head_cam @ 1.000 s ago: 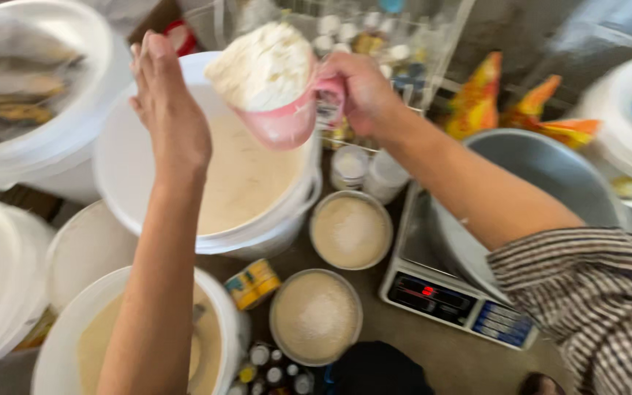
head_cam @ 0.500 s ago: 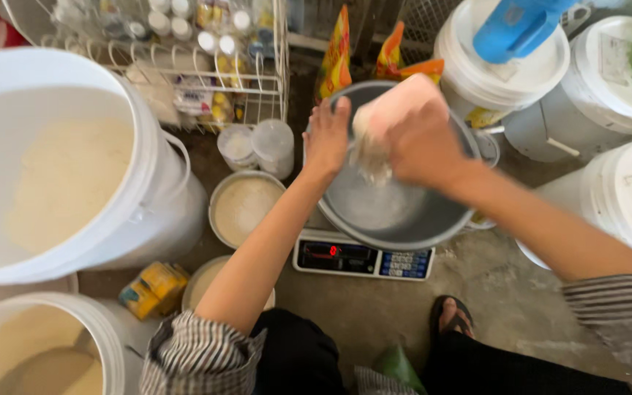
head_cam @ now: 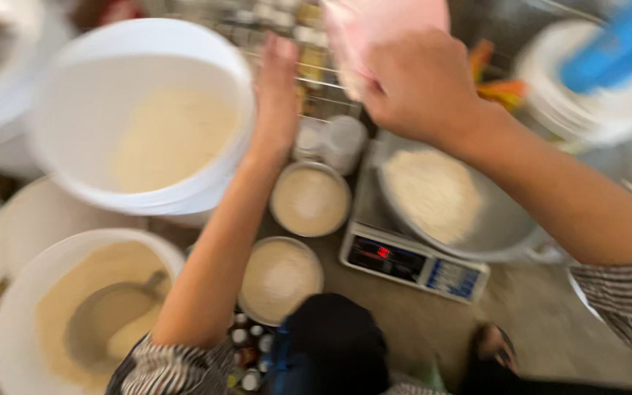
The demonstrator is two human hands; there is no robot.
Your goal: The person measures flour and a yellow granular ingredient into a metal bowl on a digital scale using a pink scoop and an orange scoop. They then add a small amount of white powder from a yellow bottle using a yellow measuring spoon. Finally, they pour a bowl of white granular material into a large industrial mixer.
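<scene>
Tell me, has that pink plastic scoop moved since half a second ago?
Yes. The pink plastic scoop was over the metal bowl on the scale; now it's lifted away, toward the wire rack.

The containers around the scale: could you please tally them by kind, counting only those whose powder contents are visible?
Large white buckets with powder: 2 (upper bucket, lower bucket)
Small round tubs of powder: 2 (upper tub, lower tub)
Metal bowl on the scale: 1
Total: 5
</scene>
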